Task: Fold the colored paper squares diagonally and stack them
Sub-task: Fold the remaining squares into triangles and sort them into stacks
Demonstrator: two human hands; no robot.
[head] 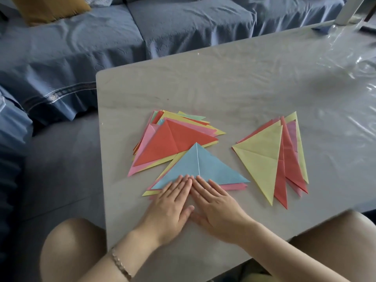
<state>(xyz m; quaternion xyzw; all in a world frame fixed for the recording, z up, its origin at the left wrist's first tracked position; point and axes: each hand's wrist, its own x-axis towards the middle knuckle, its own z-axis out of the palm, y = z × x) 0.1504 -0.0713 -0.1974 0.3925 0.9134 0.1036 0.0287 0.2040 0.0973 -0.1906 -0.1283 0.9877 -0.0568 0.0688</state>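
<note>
Blue triangle (200, 169) is pressed flat at its near edge by both hands, left (171, 206) and right (215, 204), fingers straight, side by side. Beyond the left hand lies a red-topped pile (175, 141); right of the right hand, a yellow-topped stack (262, 157).

One head-worn wide-angle view, facing forward and steeply down over the near edge of the counter (234, 84). Close range; knees (69, 245) at frame bottom, sofa (173, 25) beyond far edge.
</note>
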